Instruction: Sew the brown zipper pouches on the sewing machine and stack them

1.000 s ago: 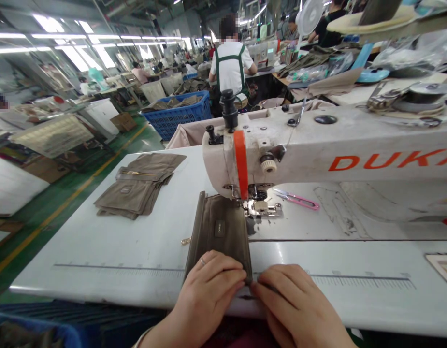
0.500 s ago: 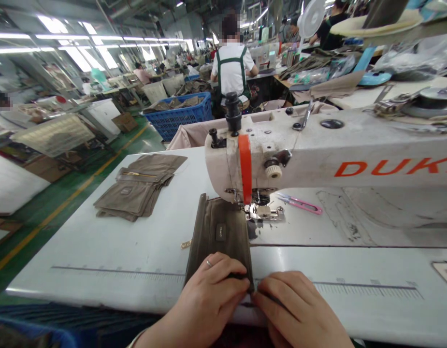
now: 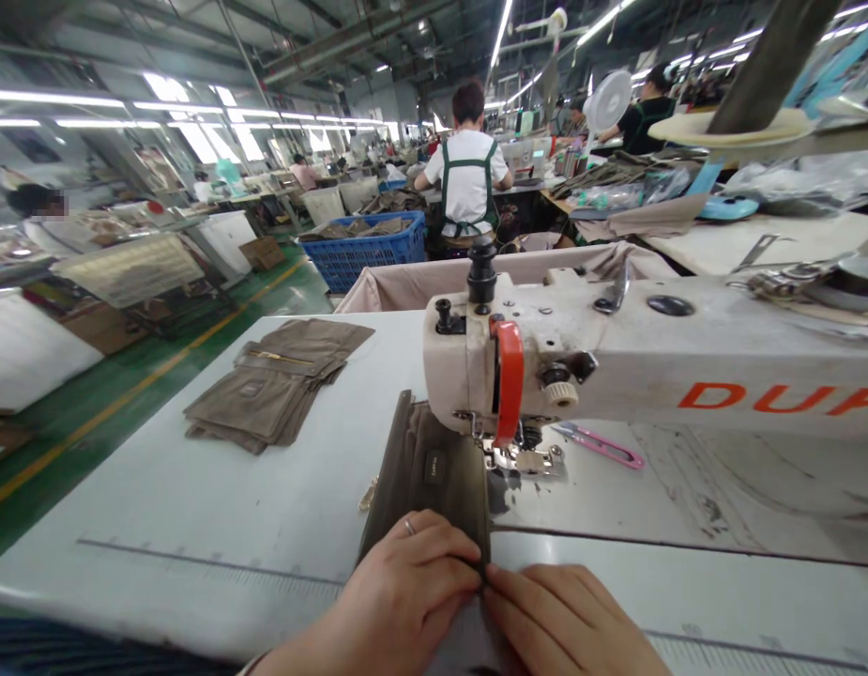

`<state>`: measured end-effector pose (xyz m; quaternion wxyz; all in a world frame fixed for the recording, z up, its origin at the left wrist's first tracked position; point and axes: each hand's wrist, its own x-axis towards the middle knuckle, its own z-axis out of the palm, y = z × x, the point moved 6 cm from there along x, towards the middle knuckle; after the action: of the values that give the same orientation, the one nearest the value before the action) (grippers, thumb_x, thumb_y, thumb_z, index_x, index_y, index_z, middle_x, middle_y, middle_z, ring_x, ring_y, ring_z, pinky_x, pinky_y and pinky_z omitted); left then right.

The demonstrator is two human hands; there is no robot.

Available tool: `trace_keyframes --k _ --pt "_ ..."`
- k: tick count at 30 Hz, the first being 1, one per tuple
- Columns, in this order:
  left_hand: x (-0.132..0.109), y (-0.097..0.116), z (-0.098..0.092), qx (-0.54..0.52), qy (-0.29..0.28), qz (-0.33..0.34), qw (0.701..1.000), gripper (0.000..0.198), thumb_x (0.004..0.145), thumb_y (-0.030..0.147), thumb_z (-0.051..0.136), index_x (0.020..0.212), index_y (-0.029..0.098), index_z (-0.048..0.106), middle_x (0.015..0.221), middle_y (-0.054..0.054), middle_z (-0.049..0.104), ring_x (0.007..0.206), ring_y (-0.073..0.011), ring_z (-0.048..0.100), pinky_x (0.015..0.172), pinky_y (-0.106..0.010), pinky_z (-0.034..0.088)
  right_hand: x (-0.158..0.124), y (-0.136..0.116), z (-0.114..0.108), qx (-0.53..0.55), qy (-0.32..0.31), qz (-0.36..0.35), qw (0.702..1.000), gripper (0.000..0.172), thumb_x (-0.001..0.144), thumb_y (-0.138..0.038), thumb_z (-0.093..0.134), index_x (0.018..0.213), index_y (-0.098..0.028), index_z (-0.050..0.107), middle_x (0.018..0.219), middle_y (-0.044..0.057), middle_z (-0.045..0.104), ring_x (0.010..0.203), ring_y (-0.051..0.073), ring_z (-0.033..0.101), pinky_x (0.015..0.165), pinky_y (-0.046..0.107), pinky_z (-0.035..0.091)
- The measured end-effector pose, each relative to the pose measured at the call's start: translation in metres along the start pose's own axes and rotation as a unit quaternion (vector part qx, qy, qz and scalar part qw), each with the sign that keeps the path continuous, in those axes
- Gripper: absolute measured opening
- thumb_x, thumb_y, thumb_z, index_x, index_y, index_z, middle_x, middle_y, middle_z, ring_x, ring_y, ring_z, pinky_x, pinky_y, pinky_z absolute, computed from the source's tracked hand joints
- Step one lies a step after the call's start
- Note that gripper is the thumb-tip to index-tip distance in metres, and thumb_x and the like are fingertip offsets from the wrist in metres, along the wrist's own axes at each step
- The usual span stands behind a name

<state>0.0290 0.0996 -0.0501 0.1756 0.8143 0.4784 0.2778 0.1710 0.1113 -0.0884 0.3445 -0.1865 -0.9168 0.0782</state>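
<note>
Left hand (image 3: 423, 575) grips the near right corner of the brown fabric panel (image 3: 456, 493), right hand (image 3: 564, 615) pinching right beside it! The panel lies on the bench (image 3: 279, 512), far right edge at the sewing machine's (image 3: 462, 361) presser foot (image 3: 504, 460), matching stack (image 3: 282, 385) leftward.

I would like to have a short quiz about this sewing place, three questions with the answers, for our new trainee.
1. Choose: on which side does the person wear a ring? A) left B) right
2. True or false: the person is holding the pink-handled thread snips.
3. Open question: what does the left hand touch?

Key:
1. A.
2. False; the pink-handled thread snips lie on the machine bed.
3. The labelled brown fabric piece.
</note>
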Motion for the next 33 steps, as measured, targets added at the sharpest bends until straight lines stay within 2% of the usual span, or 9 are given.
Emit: trace_keyframes --k 6,10,14,20,25,29,33 --pt "0.011 -0.015 -0.002 0.008 -0.016 0.007 1.000 0.016 0.092 0.010 0.054 0.097 0.019 0.067 0.104 -0.002 0.068 0.098 -0.0131 0.059 0.092 -0.026 0.046 0.020 0.011 -0.007 -0.016 0.032 -0.021 0.999 0.040 0.103 -0.019 0.027 0.102 -0.017 0.067 0.099 0.002 0.069 0.079 0.017 0.058 0.072 0.031 0.047" --pt "0.019 -0.024 -0.004 0.018 -0.021 0.003 1.000 0.017 0.092 0.010 0.054 0.100 0.018 0.067 0.106 -0.001 0.068 0.100 -0.0130 0.059 0.095 -0.026 0.045 0.028 0.020 -0.003 0.003 -0.031 0.006 0.999 0.027 0.092 -0.014 0.043 0.108 -0.018 0.064 0.106 0.004 0.068 0.083 0.020 0.058 0.072 0.033 0.050" --pt "0.027 -0.034 -0.004 0.025 -0.032 0.000 0.999 0.019 0.092 0.011 0.053 0.100 0.020 0.068 0.108 0.000 0.068 0.101 -0.0137 0.060 0.096 -0.027 0.046 0.035 0.027 0.002 0.016 -0.095 0.032 0.995 0.033 0.079 -0.010 0.055 0.111 -0.017 0.063 0.107 0.004 0.066 0.086 0.022 0.057 0.074 0.036 0.052" --pt "0.040 -0.048 -0.006 0.058 -0.025 0.003 0.998 0.017 0.092 0.014 0.055 0.100 0.020 0.068 0.110 0.000 0.068 0.103 -0.0152 0.061 0.097 -0.028 0.045 0.051 0.040 0.000 0.018 -0.126 0.058 0.990 0.033 0.082 -0.009 0.049 0.112 -0.016 0.061 0.108 0.006 0.065 0.090 0.024 0.059 0.077 0.040 0.053" --pt "0.051 -0.059 -0.009 0.069 -0.009 0.017 0.997 0.013 0.092 0.017 0.057 0.094 0.021 0.069 0.106 0.001 0.070 0.100 -0.0144 0.063 0.097 -0.027 0.046 0.062 0.056 0.006 0.032 -0.194 0.106 0.975 0.034 0.084 -0.010 0.046 0.112 -0.019 0.062 0.113 0.008 0.063 0.102 0.027 0.057 0.089 0.045 0.050" --pt "0.056 -0.072 -0.009 0.091 0.016 0.010 0.996 0.012 0.090 0.016 0.058 0.093 0.020 0.069 0.103 0.000 0.071 0.102 -0.0155 0.063 0.098 -0.029 0.047 0.064 0.062 0.011 -0.021 -0.206 0.109 0.972 0.036 0.088 -0.013 0.043 0.120 -0.016 0.060 0.111 0.014 0.063 0.096 0.031 0.060 0.079 0.047 0.053" --pt "0.059 -0.085 -0.006 0.110 0.035 -0.008 0.993 0.014 0.092 0.020 0.056 0.091 0.021 0.070 0.098 0.000 0.071 0.103 -0.0180 0.062 0.099 -0.033 0.048 0.066 0.064 0.012 -0.062 -0.181 0.099 0.976 0.037 0.087 -0.012 0.043 0.119 -0.015 0.061 0.105 0.016 0.066 0.083 0.030 0.063 0.069 0.044 0.053"
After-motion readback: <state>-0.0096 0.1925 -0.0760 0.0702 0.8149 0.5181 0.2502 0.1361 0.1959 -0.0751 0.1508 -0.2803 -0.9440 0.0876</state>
